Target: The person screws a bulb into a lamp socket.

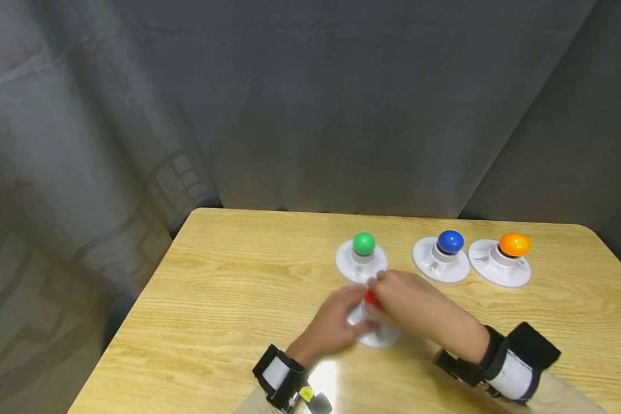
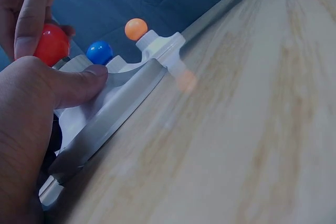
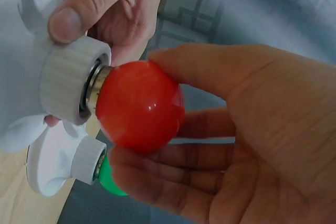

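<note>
My right hand pinches a glossy red light bulb between thumb and fingers. The bulb's metal screw base sits at the mouth of a white lamp holder, with part of the thread showing. My left hand grips that holder, its thumb lying against the socket collar in the right wrist view. Seen from the left wrist, the holder's round base is close over the table, its rim toward the camera. In the head view the two hands cover much of the bulb and holder.
Just beyond the hands stands a green bulb in a white holder. Further right are a blue bulb and an orange bulb, each in its own round white holder. A grey curtain hangs behind the wooden table.
</note>
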Demonstrator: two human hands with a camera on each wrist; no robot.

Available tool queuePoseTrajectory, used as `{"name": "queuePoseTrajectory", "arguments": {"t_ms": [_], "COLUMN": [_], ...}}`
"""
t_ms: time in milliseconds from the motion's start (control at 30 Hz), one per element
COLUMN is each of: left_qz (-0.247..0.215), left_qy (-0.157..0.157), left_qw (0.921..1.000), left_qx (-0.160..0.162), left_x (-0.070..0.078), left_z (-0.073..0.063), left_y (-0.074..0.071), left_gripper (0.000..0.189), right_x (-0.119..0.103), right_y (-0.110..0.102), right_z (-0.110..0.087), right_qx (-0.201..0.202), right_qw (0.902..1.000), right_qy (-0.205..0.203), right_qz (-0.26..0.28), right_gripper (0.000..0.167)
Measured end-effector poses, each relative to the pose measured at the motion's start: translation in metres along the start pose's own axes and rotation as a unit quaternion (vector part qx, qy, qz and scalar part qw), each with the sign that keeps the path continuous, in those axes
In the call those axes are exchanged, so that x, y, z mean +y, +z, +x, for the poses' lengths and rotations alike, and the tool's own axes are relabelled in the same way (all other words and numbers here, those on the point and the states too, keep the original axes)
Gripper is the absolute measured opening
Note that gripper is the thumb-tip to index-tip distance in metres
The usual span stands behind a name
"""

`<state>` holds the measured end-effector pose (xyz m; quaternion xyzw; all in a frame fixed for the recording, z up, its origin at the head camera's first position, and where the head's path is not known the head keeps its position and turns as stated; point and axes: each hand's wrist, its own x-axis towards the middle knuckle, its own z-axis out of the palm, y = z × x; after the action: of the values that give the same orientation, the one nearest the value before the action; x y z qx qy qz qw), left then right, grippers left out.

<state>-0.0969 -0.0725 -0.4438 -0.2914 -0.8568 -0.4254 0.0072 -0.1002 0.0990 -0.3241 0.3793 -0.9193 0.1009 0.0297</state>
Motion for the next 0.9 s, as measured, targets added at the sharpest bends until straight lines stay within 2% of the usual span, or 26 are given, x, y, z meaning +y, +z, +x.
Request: {"name": "queuePoseTrajectory", "arguments": {"t_ms": [233, 400, 667, 900], "left_qz": [-0.006, -0.011, -0.032, -0.041], "left_qy": [0.004, 0.000, -0.006, -0.004], "left_qw": [1.0000, 0.9999, 0.9995, 0.9992], "left_qx": [0.004, 0.003, -0.001, -0.004], "left_x": [0.0001, 0.0021, 0.0010, -0.0009], "left_z": [0.0006, 0.0009, 0.0003, 0.0006], "left_y": [0.0014, 0.0010, 0.0009, 0.0012], "left_gripper": [0.047, 0.037, 0.050, 0.053], "right_x": [-0.0019, -0.0034, -0.0038, -0.0025], "right_y": [0.0052, 0.0051, 0.0061, 0.0091], "right_z": [0.0015, 0.0041, 0.0082, 0.0086], "right_qx": [0.020, 0.017, 0.015, 0.013], "right_qw": [0.9996, 0.9992, 0.9967, 0.9961], "right_qy": [0.010, 0.035, 0.078, 0.087], "right_qz": [-0.015, 0.004, 0.016, 0.007], "right_gripper": [0.028, 0.031, 0.036, 0.035]}}
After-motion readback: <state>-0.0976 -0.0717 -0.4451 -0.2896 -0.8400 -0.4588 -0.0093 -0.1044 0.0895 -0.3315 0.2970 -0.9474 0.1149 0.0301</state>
